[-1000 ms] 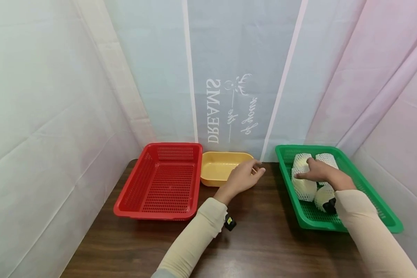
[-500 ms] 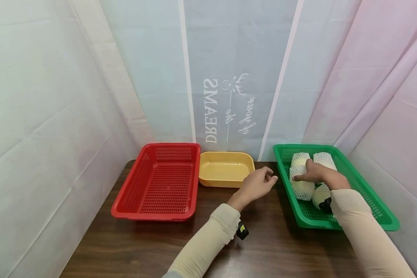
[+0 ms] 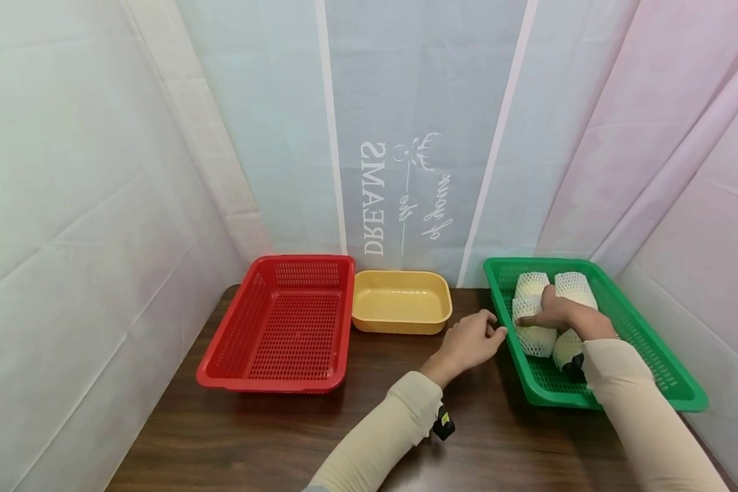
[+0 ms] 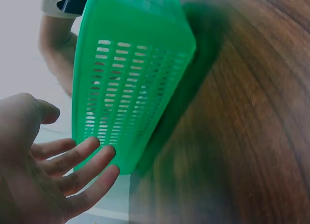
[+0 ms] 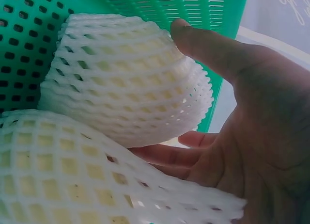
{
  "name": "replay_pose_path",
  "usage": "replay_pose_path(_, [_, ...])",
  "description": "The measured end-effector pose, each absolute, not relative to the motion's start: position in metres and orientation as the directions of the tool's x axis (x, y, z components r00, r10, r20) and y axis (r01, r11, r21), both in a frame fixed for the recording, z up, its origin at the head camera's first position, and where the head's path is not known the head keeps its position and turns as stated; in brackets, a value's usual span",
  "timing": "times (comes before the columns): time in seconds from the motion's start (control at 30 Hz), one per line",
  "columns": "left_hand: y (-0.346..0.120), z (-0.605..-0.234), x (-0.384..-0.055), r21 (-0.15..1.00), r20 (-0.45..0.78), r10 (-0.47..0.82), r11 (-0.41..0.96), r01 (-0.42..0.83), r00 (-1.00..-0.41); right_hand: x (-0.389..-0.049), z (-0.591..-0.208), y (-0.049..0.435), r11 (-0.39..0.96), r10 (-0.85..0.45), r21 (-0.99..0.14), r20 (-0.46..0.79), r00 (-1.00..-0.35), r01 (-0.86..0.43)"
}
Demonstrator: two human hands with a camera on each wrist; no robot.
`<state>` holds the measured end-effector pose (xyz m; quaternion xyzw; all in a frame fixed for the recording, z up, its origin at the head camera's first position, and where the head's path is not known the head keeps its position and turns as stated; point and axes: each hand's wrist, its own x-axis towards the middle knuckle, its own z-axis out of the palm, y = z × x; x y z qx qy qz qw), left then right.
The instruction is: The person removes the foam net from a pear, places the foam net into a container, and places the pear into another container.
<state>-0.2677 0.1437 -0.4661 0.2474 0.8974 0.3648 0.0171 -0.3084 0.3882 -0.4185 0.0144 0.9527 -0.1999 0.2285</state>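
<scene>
In the head view my right hand (image 3: pixel 567 316) reaches into the green basket (image 3: pixel 658 342), among several pale yellow round fruits in white foam net sleeves. The right wrist view shows its thumb on one netted fruit (image 5: pixel 126 83) and its fingers curled beneath, gripping it. Another netted fruit (image 5: pixel 53 170) lies close beside, overlapping the hand in that view. My left hand (image 3: pixel 470 342) is by the basket's left side, holding nothing. Seen from the left wrist, its fingers (image 4: pixel 92 168) are spread and relaxed in front of the slotted basket wall.
A red slotted basket (image 3: pixel 301 335) stands on the left of the dark wooden table (image 3: pixel 270 437). Between the two baskets, at the back, is a yellow tray (image 3: pixel 400 328). A printed cloth (image 3: pixel 424 82) hangs behind, with pale cloth at both sides.
My left hand has moved right and towards me, from over the yellow tray to the green basket's side. My right hand stays at the netted fruits, slightly lower.
</scene>
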Motion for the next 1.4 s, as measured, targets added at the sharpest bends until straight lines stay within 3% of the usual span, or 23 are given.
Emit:
replay_pose_path(1.0, [0.165, -0.474, -0.249, 0.784, 0.021, 0.427, 0.554, 0.280, -0.904, -0.307, -0.426, 0.384, 0.926, -0.114, -0.370, -0.463, -0.879, 0.075])
replay_pose_path(1.4, [0.168, -0.470, -0.247, 0.868, -0.025, 0.445, 0.454, 0.201, -0.895, -0.305, -0.427, 0.386, 0.921, -0.134, -0.384, -0.456, -0.880, 0.059])
